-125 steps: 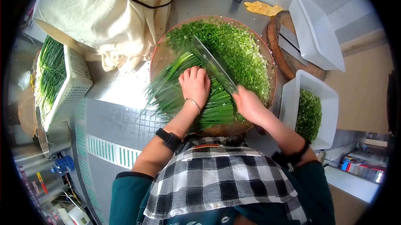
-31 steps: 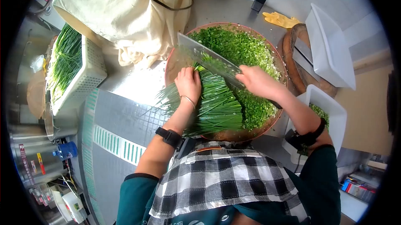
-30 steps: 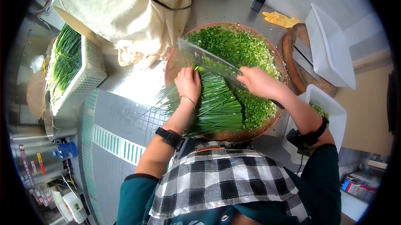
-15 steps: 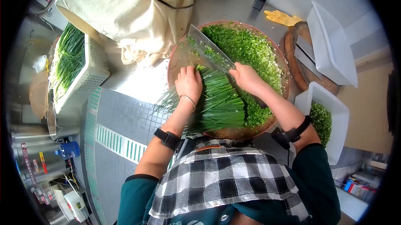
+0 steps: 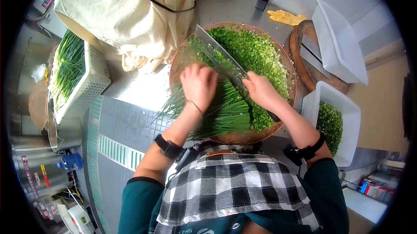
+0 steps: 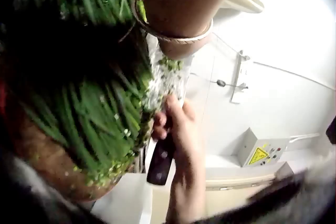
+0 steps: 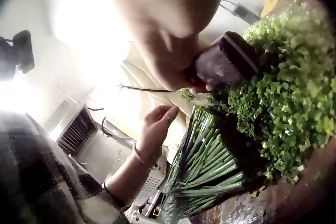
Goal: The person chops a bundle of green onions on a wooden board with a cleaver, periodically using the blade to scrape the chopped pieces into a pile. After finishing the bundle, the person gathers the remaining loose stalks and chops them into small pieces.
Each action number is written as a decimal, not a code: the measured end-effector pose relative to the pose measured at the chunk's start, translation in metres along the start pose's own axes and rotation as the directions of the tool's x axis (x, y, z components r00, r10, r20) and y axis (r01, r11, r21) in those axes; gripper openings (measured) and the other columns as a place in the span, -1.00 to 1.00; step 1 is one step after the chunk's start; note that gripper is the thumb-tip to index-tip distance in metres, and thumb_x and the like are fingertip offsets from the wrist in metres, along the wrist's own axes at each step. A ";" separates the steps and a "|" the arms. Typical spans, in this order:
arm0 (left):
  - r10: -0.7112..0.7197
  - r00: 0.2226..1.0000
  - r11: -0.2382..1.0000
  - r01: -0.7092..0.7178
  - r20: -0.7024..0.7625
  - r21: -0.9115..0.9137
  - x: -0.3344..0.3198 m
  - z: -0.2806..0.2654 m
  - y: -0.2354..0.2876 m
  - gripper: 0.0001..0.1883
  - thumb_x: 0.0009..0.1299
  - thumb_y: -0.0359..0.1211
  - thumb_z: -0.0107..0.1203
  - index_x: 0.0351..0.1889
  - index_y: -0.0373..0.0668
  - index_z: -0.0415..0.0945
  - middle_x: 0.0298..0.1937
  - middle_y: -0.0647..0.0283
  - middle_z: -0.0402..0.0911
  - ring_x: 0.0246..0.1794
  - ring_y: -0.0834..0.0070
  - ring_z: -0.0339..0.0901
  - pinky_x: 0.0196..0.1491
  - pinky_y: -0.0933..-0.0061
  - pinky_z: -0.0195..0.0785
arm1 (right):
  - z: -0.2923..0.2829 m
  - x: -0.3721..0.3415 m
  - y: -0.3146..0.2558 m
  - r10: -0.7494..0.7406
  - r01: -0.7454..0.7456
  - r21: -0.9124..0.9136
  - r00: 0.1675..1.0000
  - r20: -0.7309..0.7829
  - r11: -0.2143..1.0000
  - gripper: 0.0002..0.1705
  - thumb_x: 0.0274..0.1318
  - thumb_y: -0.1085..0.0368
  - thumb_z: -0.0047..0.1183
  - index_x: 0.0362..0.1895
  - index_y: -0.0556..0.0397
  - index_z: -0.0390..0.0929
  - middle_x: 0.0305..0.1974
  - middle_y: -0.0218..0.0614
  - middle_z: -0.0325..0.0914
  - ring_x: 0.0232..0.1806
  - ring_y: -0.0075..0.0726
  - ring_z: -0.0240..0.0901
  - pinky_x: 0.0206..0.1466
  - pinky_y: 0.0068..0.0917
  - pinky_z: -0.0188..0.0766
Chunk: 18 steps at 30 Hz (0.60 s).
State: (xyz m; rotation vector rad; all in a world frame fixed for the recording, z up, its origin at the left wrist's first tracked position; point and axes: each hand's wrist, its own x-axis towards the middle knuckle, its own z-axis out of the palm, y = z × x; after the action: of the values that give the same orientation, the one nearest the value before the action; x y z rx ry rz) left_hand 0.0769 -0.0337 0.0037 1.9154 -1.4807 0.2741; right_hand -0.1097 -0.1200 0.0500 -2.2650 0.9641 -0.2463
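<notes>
My right hand [image 5: 262, 90] grips the dark handle of a cleaver [image 5: 220, 55], its broad blade slanting to the far left with green bits stuck on it. My left hand [image 5: 197, 84], blurred, is over the bunch of spring onions [image 5: 228, 114] beside the blade. In the right wrist view the left hand [image 7: 154, 132] has its fingers reaching towards the blade, apart from the bunch. A heap of chopped spring onions [image 5: 256, 51] covers the far and right parts of the round chopping board [image 5: 223, 138]. In the left wrist view the left fingers are hidden.
A white tub [image 5: 307, 103] of chopped greens stands at right, another white tub [image 5: 336, 38] behind it on a second wooden board [image 5: 294, 54]. A yellow glove [image 5: 286, 17] and radio [image 5: 263, 0] lie at the back. A basket [image 5: 96, 75] of spring onions and draped cloth [image 5: 121, 21] are left.
The left hand has come off its resting spot on the bunch towards the blade. The cleaver, earlier swung further left, now lies between bunch and heap. The head view has shifted slightly.
</notes>
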 end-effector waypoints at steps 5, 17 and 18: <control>-0.593 0.717 0.799 0.465 0.367 0.382 0.066 0.026 -0.058 -0.63 0.19 -0.07 0.07 -0.12 0.00 0.59 0.12 0.20 0.43 0.21 0.15 0.26 0.21 0.06 0.09 | 0.000 -0.019 0.008 0.059 -0.059 -0.001 0.998 0.005 0.998 -0.72 0.29 0.22 -0.16 -0.32 0.23 0.30 -0.56 0.11 0.44 -0.47 0.19 0.43 -0.39 -0.06 0.28; -0.353 0.774 0.928 0.361 0.526 0.092 0.071 0.002 -0.066 -0.75 0.12 -0.20 0.11 -0.27 0.00 0.64 -0.02 0.13 0.53 0.06 0.18 0.40 0.12 0.20 0.24 | -0.013 -0.040 0.009 0.151 -0.150 -0.022 0.988 0.038 0.988 -0.70 0.31 0.19 -0.19 -0.27 0.23 0.30 -0.50 0.15 0.46 -0.40 0.25 0.44 -0.30 0.00 0.27; -0.093 0.876 0.994 0.105 0.474 0.001 0.056 -0.007 -0.060 -0.84 0.08 -0.30 0.13 -0.37 0.00 0.64 -0.13 0.12 0.56 -0.03 0.17 0.44 0.05 0.22 0.29 | -0.014 -0.042 0.009 0.159 -0.158 -0.019 0.987 0.037 0.987 -0.70 0.31 0.19 -0.19 -0.27 0.23 0.30 -0.50 0.15 0.46 -0.40 0.25 0.44 -0.30 0.00 0.27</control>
State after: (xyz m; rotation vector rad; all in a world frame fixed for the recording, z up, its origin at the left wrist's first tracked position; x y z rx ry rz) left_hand 0.1515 -0.0660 0.0161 2.1272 -1.6684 -0.2851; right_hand -0.1501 -0.1020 0.0584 -2.1857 1.1228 -0.1261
